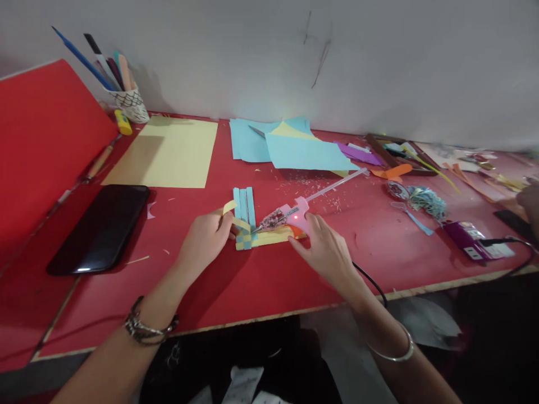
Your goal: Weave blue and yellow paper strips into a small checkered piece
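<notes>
Work piece: a small woven paper corner [245,242], lying flat on the red table [202,303] near its front edge, between the two hands. Blue strips [250,203] run from it toward the wall; yellow strips [273,235] run out to the right. Left hand [208,237]: nearly closed, thumb and fingertips pinching a raised, folded yellow strip [240,224] above the weave. Right hand [326,247]: partly curled about the pink glue gun [300,216] — fingers against its body, thumb below; how firm the grip is cannot be told. The gun's nozzle points left, its tip at the weave; contact is not certain. A red light shows on the body, and a clear glue stick [339,184] projects from the rear. Surroundings: black phone [99,230] at left, light blue sheets [311,152] behind, purple power strip [465,240] at right.
</notes>
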A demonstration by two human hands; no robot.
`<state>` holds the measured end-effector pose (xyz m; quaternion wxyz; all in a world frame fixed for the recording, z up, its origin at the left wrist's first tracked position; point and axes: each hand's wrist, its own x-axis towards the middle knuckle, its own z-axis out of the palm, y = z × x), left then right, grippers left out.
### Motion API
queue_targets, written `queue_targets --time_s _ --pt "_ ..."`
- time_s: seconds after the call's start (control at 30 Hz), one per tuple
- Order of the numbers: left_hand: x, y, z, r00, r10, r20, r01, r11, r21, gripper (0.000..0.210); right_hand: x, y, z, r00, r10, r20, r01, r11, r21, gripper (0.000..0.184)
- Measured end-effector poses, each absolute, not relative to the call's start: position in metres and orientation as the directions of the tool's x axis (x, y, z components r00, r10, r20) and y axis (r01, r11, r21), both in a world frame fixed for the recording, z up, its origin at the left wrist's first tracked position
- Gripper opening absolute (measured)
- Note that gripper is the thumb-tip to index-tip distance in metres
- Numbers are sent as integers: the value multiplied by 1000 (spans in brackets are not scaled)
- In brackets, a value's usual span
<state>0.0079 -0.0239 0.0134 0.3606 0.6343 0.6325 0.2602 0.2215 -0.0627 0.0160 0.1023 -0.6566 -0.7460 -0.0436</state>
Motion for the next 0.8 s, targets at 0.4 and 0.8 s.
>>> queue_targets --time_s 0.4,0.8 --pt "10 -26 20 75 991 -115 664 36 747 32 219 -66 23 -122 979 164 992 128 -25 26" --pt "10 -25 21 83 992 -92 678 11 735 34 226 -67 24 -113 969 218 993 119 -11 22"
